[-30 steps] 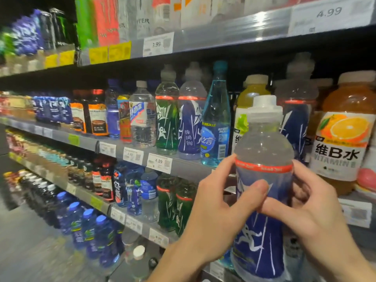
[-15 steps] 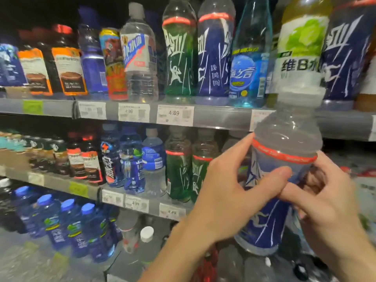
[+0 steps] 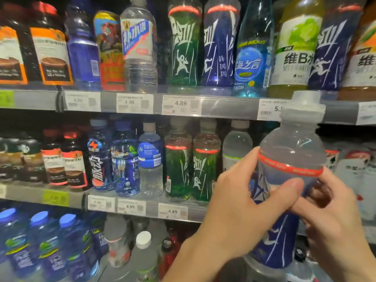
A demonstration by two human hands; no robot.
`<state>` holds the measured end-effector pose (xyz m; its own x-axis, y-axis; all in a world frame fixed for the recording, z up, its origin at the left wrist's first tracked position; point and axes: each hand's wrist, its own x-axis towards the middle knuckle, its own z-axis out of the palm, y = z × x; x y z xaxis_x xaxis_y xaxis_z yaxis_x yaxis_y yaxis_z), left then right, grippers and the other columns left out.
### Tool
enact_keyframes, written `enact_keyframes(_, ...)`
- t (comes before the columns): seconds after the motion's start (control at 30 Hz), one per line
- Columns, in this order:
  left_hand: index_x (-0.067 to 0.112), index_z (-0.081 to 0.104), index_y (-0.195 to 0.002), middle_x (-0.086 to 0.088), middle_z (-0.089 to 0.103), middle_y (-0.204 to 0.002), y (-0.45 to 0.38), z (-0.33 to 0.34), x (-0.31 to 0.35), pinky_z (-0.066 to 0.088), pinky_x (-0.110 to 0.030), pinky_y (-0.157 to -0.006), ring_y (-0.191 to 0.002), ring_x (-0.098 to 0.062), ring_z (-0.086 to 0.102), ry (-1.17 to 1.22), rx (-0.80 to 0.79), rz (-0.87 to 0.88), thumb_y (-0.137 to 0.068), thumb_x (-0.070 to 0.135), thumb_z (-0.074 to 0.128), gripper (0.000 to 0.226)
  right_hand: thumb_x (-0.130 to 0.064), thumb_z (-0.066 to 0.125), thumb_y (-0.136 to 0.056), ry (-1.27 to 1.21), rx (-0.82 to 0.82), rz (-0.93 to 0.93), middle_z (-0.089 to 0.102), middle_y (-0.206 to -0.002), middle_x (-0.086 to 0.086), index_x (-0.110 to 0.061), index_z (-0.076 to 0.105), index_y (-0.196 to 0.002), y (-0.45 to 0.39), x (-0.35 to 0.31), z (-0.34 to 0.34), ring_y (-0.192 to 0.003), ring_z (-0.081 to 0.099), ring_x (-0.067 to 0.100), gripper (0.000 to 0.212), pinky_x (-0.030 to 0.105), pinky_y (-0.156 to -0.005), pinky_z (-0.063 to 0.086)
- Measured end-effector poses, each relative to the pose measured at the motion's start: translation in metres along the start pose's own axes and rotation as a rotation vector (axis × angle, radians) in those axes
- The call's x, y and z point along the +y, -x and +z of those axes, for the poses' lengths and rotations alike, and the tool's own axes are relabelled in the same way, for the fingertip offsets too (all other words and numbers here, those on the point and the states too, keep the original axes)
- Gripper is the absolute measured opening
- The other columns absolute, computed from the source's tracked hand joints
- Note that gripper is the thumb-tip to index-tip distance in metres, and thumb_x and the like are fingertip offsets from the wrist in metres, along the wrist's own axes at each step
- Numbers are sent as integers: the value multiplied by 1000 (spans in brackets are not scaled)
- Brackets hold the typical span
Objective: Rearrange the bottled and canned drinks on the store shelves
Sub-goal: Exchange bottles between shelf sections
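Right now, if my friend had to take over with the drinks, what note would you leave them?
Left hand: wrapped around the blue bottle.
Right hand: holding the same bottle from the other side.
Where: the bottle is upright, off the shelves, in front of the middle shelf, right of the two green bottles. Matching blue bottles stand on the top shelf.
Done: bottle picked up.
Left: set it on a shelf; which spot is unclear.

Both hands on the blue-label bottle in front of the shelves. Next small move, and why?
Probably ease the blue-label bottle forward and left, toward the middle shelf. The left hand and right hand hold it upright, off any shelf. Beside the two green bottles there, only a clear bottle stands further back, so the front looks free.
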<state>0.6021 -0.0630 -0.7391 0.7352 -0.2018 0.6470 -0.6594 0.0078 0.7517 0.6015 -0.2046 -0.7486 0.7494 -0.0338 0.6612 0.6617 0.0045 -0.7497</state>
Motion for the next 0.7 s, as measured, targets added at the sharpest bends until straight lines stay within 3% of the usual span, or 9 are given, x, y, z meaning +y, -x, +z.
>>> enact_keyframes(0.07,18,62,-126,4,72,-114,0,-3,-1,54,-42,-93,-106,-13,68,18,7,-3,-96,20,67,31,-18,84,-54,-5,1,6,78,-96,2,-33,76,-100,-1,-1,4,-89,75,19,50,25,-74,60)
enact_keyframes(0.13,19,63,-127,3,72,-114,0,-10,-1,54,-43,-94,-107,-14,68,34,-3,-9,-96,22,67,31,-23,87,-56,10,-17,21,78,-98,4,-32,75,-103,-2,0,8,-93,75,22,49,28,-77,60)
enact_keyframes(0.27,21,63,-128,6,72,-117,1,-33,-8,54,-45,-95,-109,-12,67,72,-29,-15,-96,21,67,32,-16,83,-58,53,-49,28,78,-98,2,-29,75,-102,-5,0,23,-88,75,15,47,19,-72,57)
enact_keyframes(0.4,23,61,-133,6,71,-120,0,-54,-22,53,-45,-98,-112,-12,67,104,-4,-2,-97,18,65,36,-35,80,-55,56,-93,44,77,-105,-2,-34,73,-106,-12,13,47,-95,74,11,52,21,-76,57)
enact_keyframes(0.5,25,58,-135,8,70,-123,5,-65,-36,50,-41,-102,-118,-11,64,124,32,-3,-98,17,62,38,-33,82,-58,59,-146,69,76,-112,-2,-32,72,-111,-20,24,63,-105,71,13,54,25,-86,56)
enact_keyframes(0.6,28,54,-140,14,66,-129,9,-73,-45,47,-31,-106,-124,-4,59,73,26,-6,-100,23,57,40,-21,95,-62,217,-193,73,77,-105,-10,-27,71,-109,-27,29,66,-94,71,1,54,12,-77,51)
enact_keyframes(0.7,34,52,-141,23,62,-134,7,-75,-49,42,-23,-107,-128,5,53,-38,-15,-2,-105,41,42,39,-14,90,-56,216,-139,70,78,-95,-10,-20,71,-107,-22,31,60,-80,71,-2,55,9,-65,51)
